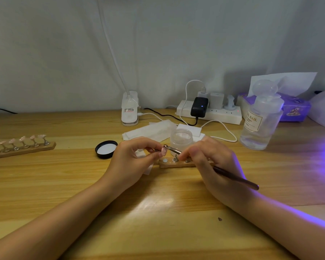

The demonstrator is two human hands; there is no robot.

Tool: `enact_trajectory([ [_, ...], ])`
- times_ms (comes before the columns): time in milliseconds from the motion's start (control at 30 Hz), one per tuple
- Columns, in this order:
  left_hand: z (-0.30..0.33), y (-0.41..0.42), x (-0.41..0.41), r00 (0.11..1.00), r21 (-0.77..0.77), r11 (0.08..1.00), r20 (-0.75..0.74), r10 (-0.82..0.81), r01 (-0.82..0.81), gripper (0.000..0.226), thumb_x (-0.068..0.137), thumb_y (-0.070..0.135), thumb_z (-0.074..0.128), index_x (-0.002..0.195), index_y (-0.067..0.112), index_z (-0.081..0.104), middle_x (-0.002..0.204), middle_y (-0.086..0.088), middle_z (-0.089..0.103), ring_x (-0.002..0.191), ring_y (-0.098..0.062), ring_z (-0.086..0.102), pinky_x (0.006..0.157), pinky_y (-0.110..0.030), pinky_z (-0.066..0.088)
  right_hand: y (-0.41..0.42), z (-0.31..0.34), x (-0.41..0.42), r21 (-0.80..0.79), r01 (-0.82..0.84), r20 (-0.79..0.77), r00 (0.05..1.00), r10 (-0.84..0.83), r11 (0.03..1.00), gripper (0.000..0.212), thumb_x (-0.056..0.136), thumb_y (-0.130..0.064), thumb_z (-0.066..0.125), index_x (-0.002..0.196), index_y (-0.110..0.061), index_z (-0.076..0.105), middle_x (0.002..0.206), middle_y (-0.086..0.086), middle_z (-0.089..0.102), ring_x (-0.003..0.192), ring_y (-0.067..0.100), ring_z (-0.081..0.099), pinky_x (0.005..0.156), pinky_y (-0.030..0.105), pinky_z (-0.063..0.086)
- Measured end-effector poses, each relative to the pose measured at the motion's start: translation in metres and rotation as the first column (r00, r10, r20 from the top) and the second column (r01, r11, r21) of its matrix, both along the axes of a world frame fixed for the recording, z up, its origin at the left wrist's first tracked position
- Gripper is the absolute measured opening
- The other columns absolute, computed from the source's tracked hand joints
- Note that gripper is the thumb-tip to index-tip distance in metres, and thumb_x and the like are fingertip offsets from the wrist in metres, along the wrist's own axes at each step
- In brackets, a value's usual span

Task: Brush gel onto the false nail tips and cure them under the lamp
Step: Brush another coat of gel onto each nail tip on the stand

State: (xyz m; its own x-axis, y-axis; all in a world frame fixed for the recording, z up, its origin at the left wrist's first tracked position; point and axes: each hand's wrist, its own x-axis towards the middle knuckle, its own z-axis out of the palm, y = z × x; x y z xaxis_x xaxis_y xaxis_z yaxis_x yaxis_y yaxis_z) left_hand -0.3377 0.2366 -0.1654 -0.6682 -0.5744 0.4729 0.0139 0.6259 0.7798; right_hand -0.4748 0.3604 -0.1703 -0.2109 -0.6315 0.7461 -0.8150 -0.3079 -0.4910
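Observation:
My left hand [133, 158] pinches a small metal stand with a pale pink nail tip [163, 151] on it, held just above a short wooden holder [174, 164]. In my right hand [212, 162] is a thin dark brush [233, 177], gripped like a pen, its bristle end touching the top of the tip. Behind the hands stands an open clear gel jar [181, 138], with its black lid [105, 149] lying inside-up to the left. One metal cone stand [175, 158] sits upright in the holder beside a bare round magnet. Purple light falls across the table from the right edge; the lamp itself is out of view.
At the far left, a second wooden holder [25, 148] carries several pink tips on stands. A clear liquid bottle [261, 121], a purple tissue box [293, 107], a power strip [210, 112] with chargers and cables, a white clip lamp base [129, 109] and white wipes [148, 131] line the back.

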Motion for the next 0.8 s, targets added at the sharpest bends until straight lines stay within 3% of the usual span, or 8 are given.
enact_trajectory([
  [67,0.0004,0.0011,0.0005,1.0,-0.004,1.0,-0.004,-0.005,0.005,0.009,0.071,0.025,0.068,0.078,0.021,0.071,0.071,0.01,0.066,0.072,-0.003,0.059,0.067,-0.011,0.043,-0.0001,0.0016,-0.0011,0.034,0.023,0.103,0.994,-0.026,0.999,0.034,0.089,-0.039,0.035,0.073,-0.03,0.063,0.067,-0.021,0.058,0.073,0.006,0.055,0.071,0.031,0.043],
  [167,0.0008,0.001,0.0002,1.0,0.007,1.0,-0.006,-0.007,0.007,0.012,0.07,0.028,0.067,0.078,0.02,0.071,0.071,0.009,0.067,0.072,-0.003,0.059,0.068,-0.01,0.044,0.0012,0.0031,-0.0026,0.066,0.027,0.211,0.977,-0.04,0.997,0.032,0.087,-0.046,0.032,0.071,-0.038,0.058,0.081,-0.018,0.063,0.079,0.005,0.057,0.074,0.026,0.043],
  [267,0.0008,0.0009,-0.0001,1.0,0.014,1.0,0.001,-0.005,0.005,0.011,0.071,0.025,0.068,0.079,0.02,0.072,0.071,0.01,0.067,0.072,-0.002,0.059,0.067,-0.01,0.044,0.0018,0.0031,0.0006,0.009,0.006,0.069,0.998,-0.007,1.0,0.04,0.092,-0.048,0.034,0.075,-0.028,0.064,0.069,-0.021,0.059,0.074,0.006,0.055,0.07,0.031,0.043],
  [367,0.0001,-0.0005,0.0003,1.0,0.001,1.0,0.003,0.004,-0.004,0.013,0.072,0.012,0.071,0.078,0.024,0.07,0.07,0.011,0.066,0.072,0.0,0.059,0.068,-0.009,0.043,0.0023,-0.0004,0.0021,-0.014,-0.029,-0.09,0.996,0.028,0.999,0.05,0.095,-0.044,0.032,0.08,-0.014,0.069,0.072,-0.011,0.059,0.07,0.013,0.054,0.065,0.039,0.043],
  [500,0.0009,0.0005,-0.0006,1.0,0.019,1.0,-0.006,-0.003,0.003,0.009,0.069,0.025,0.068,0.078,0.023,0.071,0.069,0.015,0.067,0.072,-0.001,0.059,0.067,-0.009,0.043,0.0029,0.0014,0.0,0.004,0.006,0.017,1.0,-0.006,1.0,0.042,0.091,-0.042,0.038,0.075,-0.017,0.068,0.071,-0.017,0.059,0.07,0.009,0.055,0.07,0.038,0.043],
  [633,0.001,0.0008,0.0004,1.0,0.012,1.0,0.0,-0.009,0.009,0.016,0.07,0.029,0.067,0.08,0.019,0.072,0.071,0.009,0.067,0.072,-0.002,0.059,0.068,-0.01,0.044,0.0011,0.003,-0.0016,0.038,0.029,0.158,0.987,-0.034,0.999,0.032,0.088,-0.041,0.034,0.07,-0.035,0.06,0.067,-0.025,0.059,0.075,0.004,0.056,0.075,0.029,0.042],
  [733,0.0006,0.0006,0.0002,1.0,0.016,1.0,-0.006,-0.004,0.004,0.011,0.069,0.028,0.067,0.078,0.022,0.071,0.069,0.012,0.067,0.071,-0.001,0.059,0.067,-0.01,0.043,0.003,0.0019,0.0001,-0.005,0.014,0.046,0.999,-0.014,1.0,0.038,0.091,-0.04,0.037,0.074,-0.022,0.066,0.069,-0.023,0.057,0.072,0.003,0.053,0.071,0.028,0.039],
  [800,0.0001,-0.0006,-0.0002,1.0,0.015,1.0,-0.005,0.001,-0.001,0.008,0.071,0.021,0.07,0.077,0.027,0.07,0.068,0.015,0.067,0.071,0.0,0.058,0.068,-0.009,0.043,0.0038,-0.0002,0.0019,-0.028,-0.013,-0.075,0.997,0.011,1.0,0.046,0.095,-0.04,0.035,0.078,-0.015,0.069,0.072,-0.013,0.059,0.071,0.008,0.052,0.069,0.034,0.041],
])
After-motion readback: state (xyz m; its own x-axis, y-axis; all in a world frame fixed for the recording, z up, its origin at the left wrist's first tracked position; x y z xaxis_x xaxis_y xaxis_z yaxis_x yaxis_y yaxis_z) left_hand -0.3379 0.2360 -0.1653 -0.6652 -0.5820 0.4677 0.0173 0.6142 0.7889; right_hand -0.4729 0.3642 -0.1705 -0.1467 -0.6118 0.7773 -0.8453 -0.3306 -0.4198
